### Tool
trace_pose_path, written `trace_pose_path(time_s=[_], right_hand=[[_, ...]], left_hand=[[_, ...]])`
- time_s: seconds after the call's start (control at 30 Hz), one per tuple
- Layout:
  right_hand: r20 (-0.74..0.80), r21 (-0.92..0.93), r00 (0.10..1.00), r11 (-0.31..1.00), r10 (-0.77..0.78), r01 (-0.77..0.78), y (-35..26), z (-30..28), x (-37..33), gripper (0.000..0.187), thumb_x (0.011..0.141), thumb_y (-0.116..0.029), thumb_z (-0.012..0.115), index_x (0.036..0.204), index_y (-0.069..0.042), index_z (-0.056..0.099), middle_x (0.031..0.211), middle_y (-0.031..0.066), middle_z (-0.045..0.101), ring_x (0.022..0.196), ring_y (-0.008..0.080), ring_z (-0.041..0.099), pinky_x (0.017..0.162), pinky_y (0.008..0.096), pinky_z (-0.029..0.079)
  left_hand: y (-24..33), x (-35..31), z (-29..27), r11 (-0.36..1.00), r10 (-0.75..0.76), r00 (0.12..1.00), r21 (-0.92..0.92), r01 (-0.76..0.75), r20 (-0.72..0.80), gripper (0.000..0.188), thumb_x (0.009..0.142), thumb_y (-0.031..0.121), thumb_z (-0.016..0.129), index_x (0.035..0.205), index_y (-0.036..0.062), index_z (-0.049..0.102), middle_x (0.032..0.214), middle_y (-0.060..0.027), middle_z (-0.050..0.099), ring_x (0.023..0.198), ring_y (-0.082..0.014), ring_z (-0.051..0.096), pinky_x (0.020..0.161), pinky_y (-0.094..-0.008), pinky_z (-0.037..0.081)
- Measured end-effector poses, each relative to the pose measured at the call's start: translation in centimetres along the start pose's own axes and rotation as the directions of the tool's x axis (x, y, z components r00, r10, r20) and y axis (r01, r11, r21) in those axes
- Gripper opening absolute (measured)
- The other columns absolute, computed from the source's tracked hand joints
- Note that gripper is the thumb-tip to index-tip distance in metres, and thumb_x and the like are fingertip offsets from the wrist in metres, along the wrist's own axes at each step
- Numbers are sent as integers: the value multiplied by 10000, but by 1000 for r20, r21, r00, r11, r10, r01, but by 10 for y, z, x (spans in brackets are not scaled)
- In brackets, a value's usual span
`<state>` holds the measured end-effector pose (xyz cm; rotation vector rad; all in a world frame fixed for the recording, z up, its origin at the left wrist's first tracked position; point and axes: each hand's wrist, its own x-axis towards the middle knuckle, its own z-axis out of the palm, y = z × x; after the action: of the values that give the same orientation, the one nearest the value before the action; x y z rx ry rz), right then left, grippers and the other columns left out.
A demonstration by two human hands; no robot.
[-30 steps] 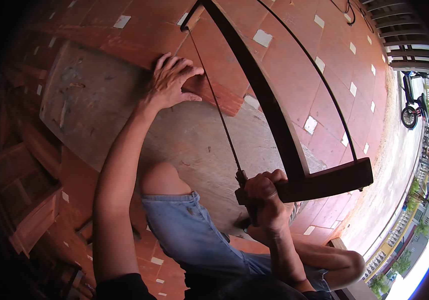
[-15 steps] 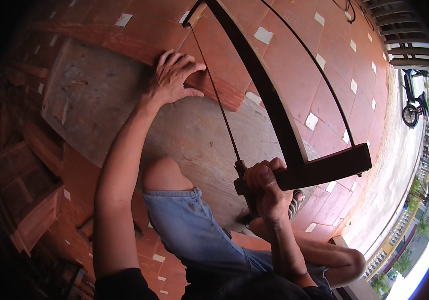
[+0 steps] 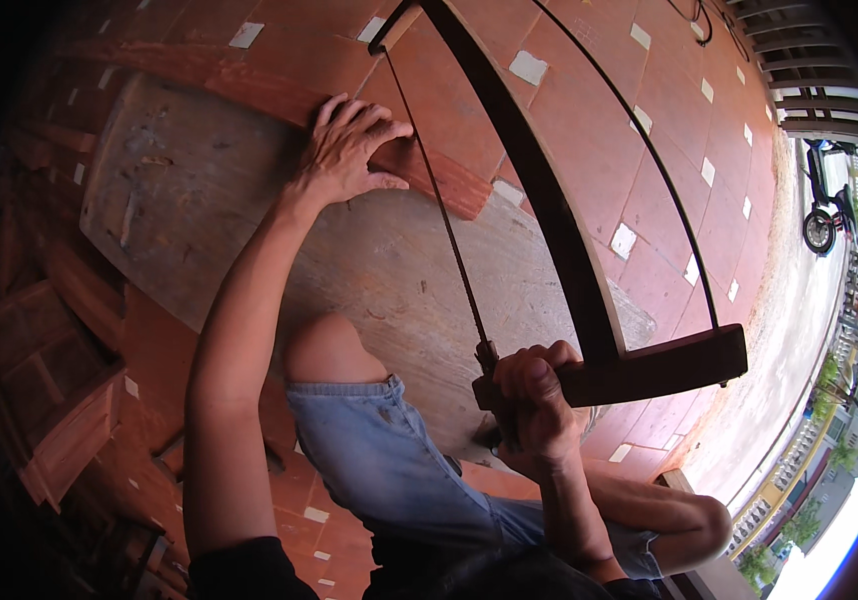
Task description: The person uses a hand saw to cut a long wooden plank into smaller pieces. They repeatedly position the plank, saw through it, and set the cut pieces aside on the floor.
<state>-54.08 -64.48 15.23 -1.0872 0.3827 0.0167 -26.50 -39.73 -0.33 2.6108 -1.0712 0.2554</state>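
My right hand (image 3: 539, 400) gripped tight 1 end of 1 saw (image 3: 546, 190); its 1 blade (image 3: 446, 232) crossed 1 red plank (image 3: 264, 92). My left hand (image 3: 346, 155), fingers half open, lay on the plank along 1 grey board (image 3: 379, 265).

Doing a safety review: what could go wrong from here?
The left hand rests bare on the wooden beam, right beside the saw blade; a slip could cut it. The beam seems held by that hand alone, so it might shift on the board. Only the right hand grips the saw, so the blade could wander.
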Motion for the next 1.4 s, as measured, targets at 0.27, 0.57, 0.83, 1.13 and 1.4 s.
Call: trace_pose_path(time_s=[0.27,0.57,0.83,1.13,1.4], right_hand=[[-45,3,999,1000,24,-24,9,5,15,311,1050,-126,659,827,-79,448,726,91,573,678,170,540,665,353,476],[-29,-26,1000,1000,5,-6,18,15,48,346,1056,-140,641,796,-84,420,675,46,468,627,166,422,691,379,436],[48,-36,998,999,-33,35,-1,-12,-24,329,1044,-150,669,811,-79,448,705,78,546,662,192,531,672,375,478],[-84,-60,996,998,17,-22,22,19,52,340,1035,-158,679,792,-69,459,671,47,483,637,174,462,691,392,463],[-45,-107,997,993,-55,50,-9,-8,-49,379,1046,-214,673,779,-114,425,639,25,461,573,164,434,640,382,460]], left_hand=[[-1,-1,1,1000,17,1000,-7,-18,-19,712,724,647,828,1281,274,589,1250,-13,583,1266,-279,537,1213,-545,289],[0,4,3,1000,6,1000,-10,-6,-12,685,736,616,843,1283,295,583,1241,10,606,1306,-260,536,1214,-551,283],[2,-2,-1,1000,-12,1000,-13,12,-5,690,728,610,848,1280,290,585,1246,4,603,1303,-262,536,1219,-543,284],[0,0,5,1000,7,1000,-2,-7,-24,686,726,612,844,1273,286,589,1241,3,600,1289,-261,540,1221,-537,281],[2,0,2,1000,9,999,-5,-10,-35,697,727,629,833,1272,270,590,1237,-4,597,1269,-268,545,1220,-532,285]])
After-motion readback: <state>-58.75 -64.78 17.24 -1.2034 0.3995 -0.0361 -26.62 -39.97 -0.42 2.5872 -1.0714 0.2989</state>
